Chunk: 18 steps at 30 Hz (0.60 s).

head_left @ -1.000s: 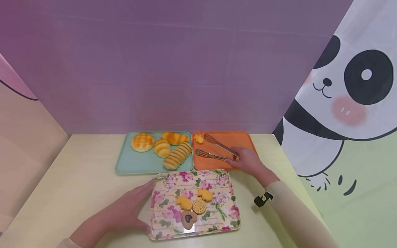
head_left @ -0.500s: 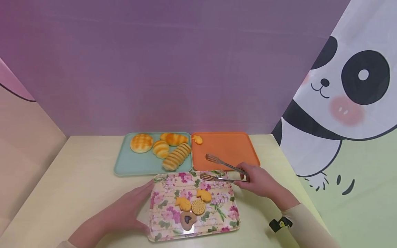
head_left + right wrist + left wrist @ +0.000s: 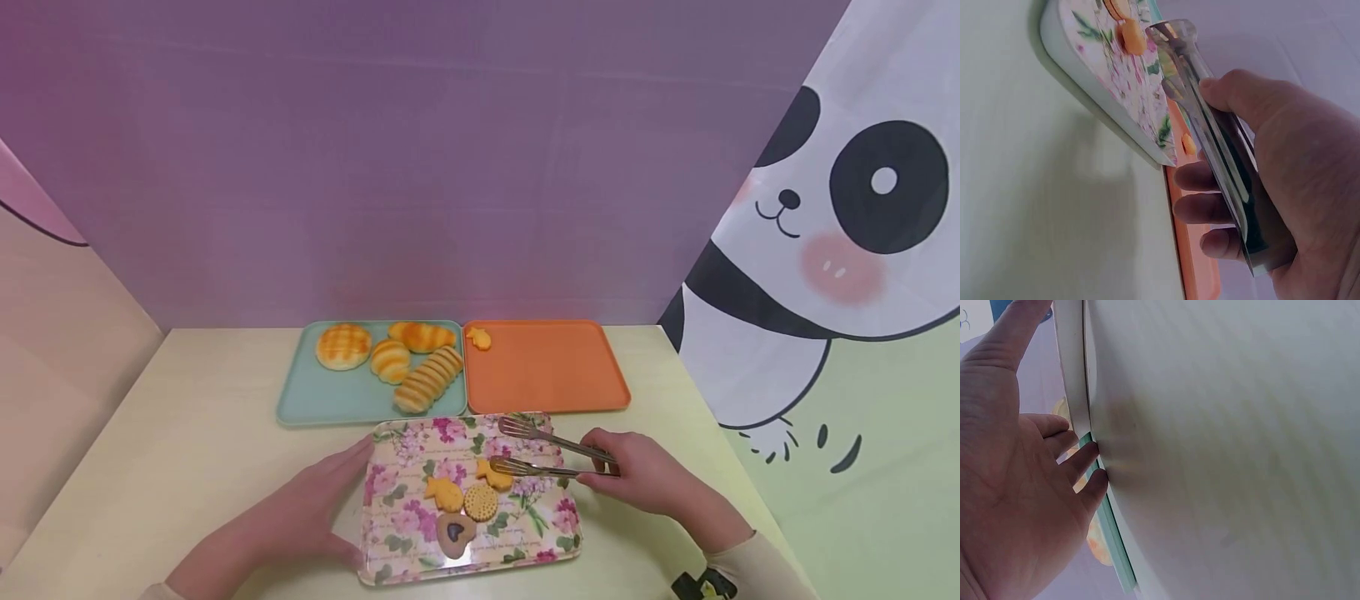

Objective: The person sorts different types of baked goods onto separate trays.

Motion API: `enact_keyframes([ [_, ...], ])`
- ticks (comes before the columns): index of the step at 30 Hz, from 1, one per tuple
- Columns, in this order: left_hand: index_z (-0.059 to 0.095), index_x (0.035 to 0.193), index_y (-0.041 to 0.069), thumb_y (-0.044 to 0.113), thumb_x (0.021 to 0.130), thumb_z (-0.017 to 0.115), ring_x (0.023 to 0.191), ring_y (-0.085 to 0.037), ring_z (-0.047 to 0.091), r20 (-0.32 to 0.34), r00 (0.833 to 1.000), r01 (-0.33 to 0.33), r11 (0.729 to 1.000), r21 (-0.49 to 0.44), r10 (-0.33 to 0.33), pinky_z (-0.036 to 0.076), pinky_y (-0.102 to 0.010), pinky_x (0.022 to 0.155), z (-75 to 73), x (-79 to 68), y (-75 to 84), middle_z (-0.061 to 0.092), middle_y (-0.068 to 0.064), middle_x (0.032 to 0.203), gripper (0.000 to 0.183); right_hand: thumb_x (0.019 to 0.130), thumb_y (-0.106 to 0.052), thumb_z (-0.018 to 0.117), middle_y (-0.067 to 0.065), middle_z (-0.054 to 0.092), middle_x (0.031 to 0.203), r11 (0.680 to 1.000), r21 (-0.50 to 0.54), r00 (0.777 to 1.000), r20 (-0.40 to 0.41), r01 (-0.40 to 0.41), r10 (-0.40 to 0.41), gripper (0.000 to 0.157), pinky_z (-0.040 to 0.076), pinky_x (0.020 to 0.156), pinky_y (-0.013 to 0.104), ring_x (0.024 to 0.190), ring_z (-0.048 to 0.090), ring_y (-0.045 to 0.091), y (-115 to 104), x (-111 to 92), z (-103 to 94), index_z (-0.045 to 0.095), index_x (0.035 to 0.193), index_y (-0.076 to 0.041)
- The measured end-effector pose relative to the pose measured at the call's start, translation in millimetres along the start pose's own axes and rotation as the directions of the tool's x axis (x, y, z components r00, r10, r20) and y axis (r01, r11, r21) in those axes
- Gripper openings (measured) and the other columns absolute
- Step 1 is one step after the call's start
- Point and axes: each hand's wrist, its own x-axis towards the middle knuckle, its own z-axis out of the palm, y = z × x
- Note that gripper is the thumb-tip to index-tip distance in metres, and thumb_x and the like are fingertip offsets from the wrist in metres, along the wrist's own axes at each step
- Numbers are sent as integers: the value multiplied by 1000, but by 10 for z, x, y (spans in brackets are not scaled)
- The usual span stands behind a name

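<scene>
My right hand (image 3: 641, 472) grips metal tongs (image 3: 572, 447), thumb on one arm and fingers on the other. The tongs' spread tips are over the floral tray (image 3: 543, 540), one overlapping a fish-shaped cookie (image 3: 501, 481) in the head view; contact cannot be told. Beside that cookie lie another fish-shaped cookie (image 3: 447, 494), a round dotted cookie (image 3: 481, 503) and a brown heart-shaped cookie (image 3: 455, 536). My left hand (image 3: 307, 508) rests at the tray's left edge, thumb and fingers spread. In the left wrist view its fingers (image 3: 1088, 456) are loosely bent and grasp nothing.
Behind the floral tray, an orange tray (image 3: 551, 367) bears one small fish-shaped cookie (image 3: 480, 339). Left of it, a pale green tray (image 3: 318, 398) carries several breads (image 3: 343, 346). A purple backdrop (image 3: 420, 183) rises at the table's rear edge.
My right hand has drawn the tongs from the orange tray toward me, down over the floral tray near the cookies. My left hand and the trays have stayed put.
</scene>
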Motion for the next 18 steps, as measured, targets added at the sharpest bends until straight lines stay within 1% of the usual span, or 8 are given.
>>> enact_keyframes([
  [6, 27, 174, 2, 85, 62, 86, 162, -48, 30, -13, 1000, -21, 1000, 18, 22, 32, -66, 129, -12, 5, 16, 23, -19, 181, 152, 101, -39, 82, -17, 58, 81, 1000, 1, 1000, 15, 5, -5, 31, 48, 58, 24, 65, 50, 1, -70, -54, 37, 71, 118, -15],
  [18, 27, 174, 2, 82, 63, 88, 163, -49, 28, -1, 1000, 1, 1000, -2, -1, 31, -67, 129, -18, -1, 28, 22, -19, 182, 150, 102, -39, 81, -19, 55, 78, 998, -36, 999, 3, 48, -48, 29, 44, 57, 23, 65, 49, -1, -97, -89, 127, 72, 117, -16],
])
